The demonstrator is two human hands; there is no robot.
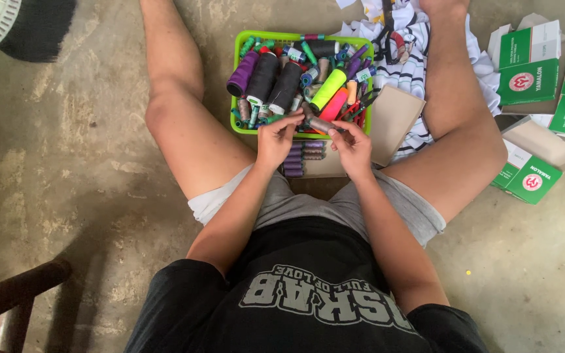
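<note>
I sit on a concrete floor with my legs apart. Between them stands a green plastic basket [238, 46] full of thread spools in black, purple, neon yellow, pink and other colours. My left hand [274, 138] and my right hand [352, 148] meet just in front of the basket and together hold a small brownish-grey thread spool [320, 123]. Under my hands lies an open cardboard box [393, 117] with a row of purple and dark small spools [297, 159] inside it.
A striped black-and-white cloth [405, 72] lies behind the box under my right leg. Several green-and-white small cartons [531, 176] lie at the right, some open. A dark wooden chair leg [14, 294] is at the lower left. A black and green object [27, 26] sits top left.
</note>
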